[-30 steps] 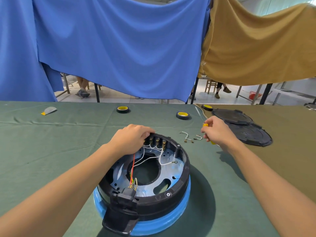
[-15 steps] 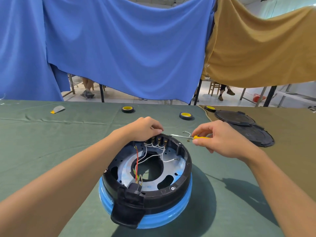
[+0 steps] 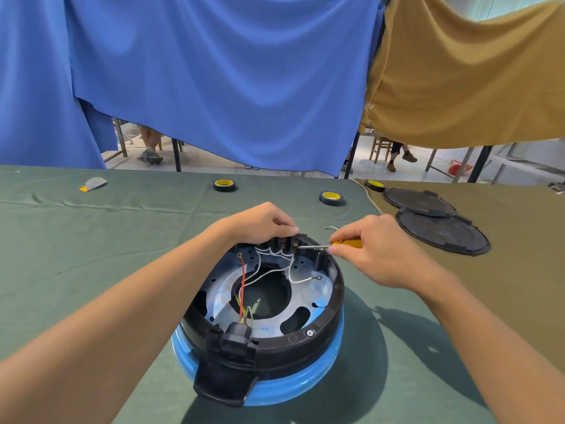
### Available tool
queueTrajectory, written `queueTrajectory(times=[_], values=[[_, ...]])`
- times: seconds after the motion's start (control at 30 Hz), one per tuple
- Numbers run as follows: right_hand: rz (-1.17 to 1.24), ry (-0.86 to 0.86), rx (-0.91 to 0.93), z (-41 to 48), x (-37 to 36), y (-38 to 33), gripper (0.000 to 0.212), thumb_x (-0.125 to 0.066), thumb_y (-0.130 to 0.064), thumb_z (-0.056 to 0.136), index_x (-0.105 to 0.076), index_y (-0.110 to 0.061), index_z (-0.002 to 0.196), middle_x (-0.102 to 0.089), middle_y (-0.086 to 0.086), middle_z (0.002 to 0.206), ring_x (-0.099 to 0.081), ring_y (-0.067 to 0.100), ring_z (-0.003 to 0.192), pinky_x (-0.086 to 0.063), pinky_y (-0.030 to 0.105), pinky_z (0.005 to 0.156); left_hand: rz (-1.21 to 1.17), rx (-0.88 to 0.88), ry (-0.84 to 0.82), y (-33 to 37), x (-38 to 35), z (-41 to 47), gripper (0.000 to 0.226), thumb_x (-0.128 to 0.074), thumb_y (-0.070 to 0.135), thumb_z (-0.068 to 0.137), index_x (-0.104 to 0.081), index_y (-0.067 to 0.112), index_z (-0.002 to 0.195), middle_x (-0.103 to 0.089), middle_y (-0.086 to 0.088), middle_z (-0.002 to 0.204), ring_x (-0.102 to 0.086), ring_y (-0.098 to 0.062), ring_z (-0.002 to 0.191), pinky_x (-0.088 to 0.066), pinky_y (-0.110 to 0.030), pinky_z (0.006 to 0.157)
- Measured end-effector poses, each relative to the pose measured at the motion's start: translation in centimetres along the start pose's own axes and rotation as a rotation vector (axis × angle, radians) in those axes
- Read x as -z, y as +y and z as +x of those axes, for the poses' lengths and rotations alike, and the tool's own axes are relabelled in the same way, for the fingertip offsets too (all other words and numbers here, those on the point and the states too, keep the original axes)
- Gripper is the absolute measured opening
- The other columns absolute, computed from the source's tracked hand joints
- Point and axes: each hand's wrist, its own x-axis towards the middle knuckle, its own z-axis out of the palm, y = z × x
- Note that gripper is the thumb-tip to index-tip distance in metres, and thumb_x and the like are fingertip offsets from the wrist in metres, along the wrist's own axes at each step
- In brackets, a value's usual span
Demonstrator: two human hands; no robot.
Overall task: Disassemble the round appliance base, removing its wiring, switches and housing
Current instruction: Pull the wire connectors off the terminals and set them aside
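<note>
sitting near the front edge of the green-clothed table [image 3: 91, 240], the round appliance base [image 3: 263, 310] has bare cloth to its left, two tape rolls [image 3: 224, 185] behind it and two black covers [image 3: 440, 231] well apart on the brown cloth to the right. the left hand [image 3: 260, 224] curls down over the far rim at the row of terminals, while the right hand [image 3: 379, 249] is closed on a yellow-handled screwdriver [image 3: 333, 244] whose tip meets the rightmost terminal. the base lies open side up, black ring over blue shell, with white wires [image 3: 275, 267] and a red one [image 3: 243, 286] trailing to a black socket [image 3: 235, 335] at the near rim.
</note>
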Motion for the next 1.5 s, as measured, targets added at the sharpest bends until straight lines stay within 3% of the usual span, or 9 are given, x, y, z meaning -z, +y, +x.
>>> queueTrajectory(times=[0.2, 0.47, 0.53, 0.87, 1.0, 1.1, 1.2, 1.37, 1.5], values=[[-0.015, -0.011, -0.018, 0.3, 0.1, 0.1, 0.019, -0.067, -0.032, 0.090, -0.077, -0.019, 0.100, -0.067, -0.011, 0.076, -0.053, 0.009, 0.074, -0.045, 0.026, 0.070, -0.032, 0.000, -0.017, 0.0, -0.1, -0.1, 0.024, -0.059, 0.030, 0.096, -0.076, 0.016, 0.105, -0.069, -0.017, 0.090, -0.045, -0.017, 0.071, -0.039, -0.029, 0.070], [-0.147, -0.021, 0.035, 0.2, 0.2, -1.4, 0.022, -0.064, -0.032, 0.092, -0.075, -0.019, 0.106, -0.073, 0.004, 0.105, -0.064, 0.024, 0.096, -0.054, 0.042, 0.085, -0.062, -0.004, 0.051, -0.2, -0.6, -0.4, 0.020, -0.065, 0.029, 0.092, -0.077, 0.016, 0.102, -0.074, -0.005, 0.088, -0.058, -0.012, 0.073, -0.048, -0.031, 0.076], [-0.195, -0.026, 0.054, 0.2, 0.0, -1.8, 0.022, -0.062, -0.032, 0.092, -0.076, -0.018, 0.103, -0.073, 0.006, 0.101, -0.064, 0.028, 0.093, -0.054, 0.043, 0.081, -0.062, -0.002, 0.064, -0.1, -0.7, -0.4, 0.019, -0.067, 0.029, 0.090, -0.077, 0.018, 0.102, -0.072, 0.011, 0.082, -0.060, -0.006, 0.073, -0.047, -0.023, 0.071], [-0.325, -0.199, 0.032, 3.0, 1.0, -3.5, 0.017, -0.060, -0.017, 0.086, -0.075, -0.008, 0.086, -0.072, 0.013, 0.087, -0.065, 0.031, 0.083, -0.057, 0.047, 0.073, -0.015, 0.055, 0.057, 0.4, -0.7, -0.6, 0.023, -0.067, 0.034, 0.089, -0.076, 0.025, 0.108, -0.075, 0.005, 0.100, -0.066, -0.025, 0.102, -0.047, -0.049, 0.098], [-0.293, -0.309, 0.008, 5.1, 2.5, -3.3, 0.011, -0.068, -0.022, 0.084, -0.078, -0.022, 0.089, -0.073, -0.004, 0.078, -0.066, 0.015, 0.077, -0.058, 0.039, 0.076, -0.017, 0.059, 0.058, 0.5, -0.7, -0.6, 0.023, -0.068, 0.034, 0.089, -0.076, 0.025, 0.109, -0.074, 0.008, 0.099, -0.066, -0.017, 0.099, -0.048, -0.045, 0.098], [-0.202, -0.427, -0.030, 7.2, 3.6, -2.8, 0.008, -0.071, -0.024, 0.084, -0.078, -0.026, 0.087, -0.071, -0.006, 0.068, -0.060, 0.019, 0.066, -0.052, 0.035, 0.066, -0.018, 0.044, 0.060, 0.4, -0.7, -0.6, 0.024, -0.068, 0.033, 0.089, -0.075, 0.023, 0.109, -0.074, 0.009, 0.100, -0.066, -0.014, 0.096, -0.049, -0.041, 0.098], [-0.071, -0.488, -0.094, 8.3, 4.0, -2.3, 0.006, -0.073, -0.019, 0.085, -0.079, -0.019, 0.087, -0.065, -0.001, 0.061, -0.035, 0.022, 0.055, -0.031, 0.031, 0.049, -0.018, 0.030, 0.058, 0.3, -0.7, -0.5, 0.022, -0.068, 0.032, 0.089, -0.075, 0.024, 0.108, -0.073, 0.009, 0.101, -0.064, -0.006, 0.090, -0.049, -0.035, 0.096], [-0.165, -0.355, -0.021, 6.1, 3.4, -2.1, 0.007, -0.071, -0.028, 0.086, -0.077, -0.030, 0.087, -0.072, -0.012, 0.072, -0.060, 0.002, 0.065, -0.046, 0.023, 0.062, 0.006, 0.058, 0.077, 0.0, -0.7, -0.6, 0.022, -0.067, 0.041, 0.087, -0.075, 0.032, 0.106, -0.073, 0.014, 0.101, -0.064, -0.018, 0.105, -0.044, -0.051, 0.101], [-0.196, -0.165, 0.074, 1.9, 1.0, -1.8, 0.017, -0.062, -0.026, 0.092, -0.078, -0.020, 0.091, -0.069, -0.013, 0.078, -0.057, -0.001, 0.068, -0.044, 0.012, 0.065, -0.002, 0.064, 0.052, 0.2, -0.7, -0.7, 0.022, -0.065, 0.040, 0.089, -0.075, 0.033, 0.107, -0.074, 0.012, 0.102, -0.064, -0.021, 0.105, -0.044, -0.052, 0.101]])
